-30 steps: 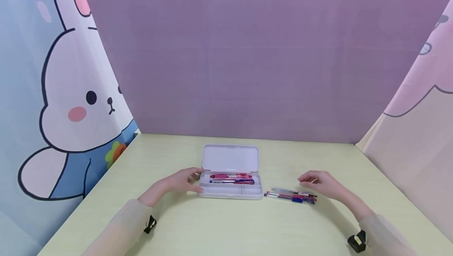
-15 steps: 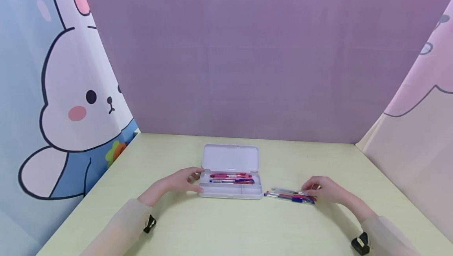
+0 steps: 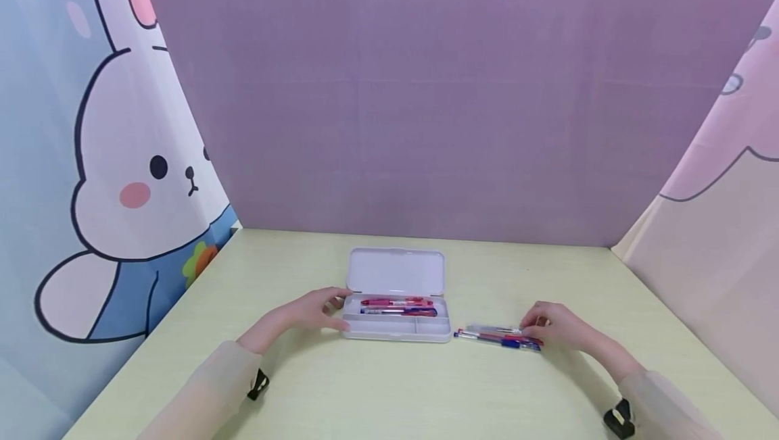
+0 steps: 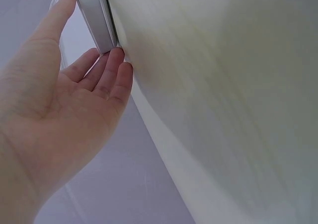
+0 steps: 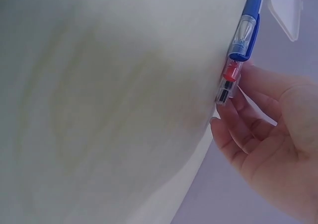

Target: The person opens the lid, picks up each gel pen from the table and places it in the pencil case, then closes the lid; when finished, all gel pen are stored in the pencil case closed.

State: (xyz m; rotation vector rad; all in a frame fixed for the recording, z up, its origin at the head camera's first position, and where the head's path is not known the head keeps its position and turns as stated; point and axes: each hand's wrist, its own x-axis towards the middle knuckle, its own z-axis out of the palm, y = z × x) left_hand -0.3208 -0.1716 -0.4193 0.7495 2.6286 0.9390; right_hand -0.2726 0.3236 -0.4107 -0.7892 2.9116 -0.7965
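Left hand (image 3: pixel 313 309) grips white rectangular plastic case (image 3: pixel 385 326) near far edge of pale desk (image 3: pixel 389 393); right hand (image 3: pixel 558 326) pinches slim clear pen (image 3: pixel 494 328).

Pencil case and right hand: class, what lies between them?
A bunch of pens lies between the pencil case and the right hand, in the head view.

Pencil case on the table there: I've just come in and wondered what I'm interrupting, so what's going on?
A person is handling a pencil case and pens. Their left hand grips the left end of the open white pencil case, whose back compartment holds several pens, including a pink one. Their right hand is at the right ends of loose pens lying beside the case on the table; whether it has pinched one is hard to tell.
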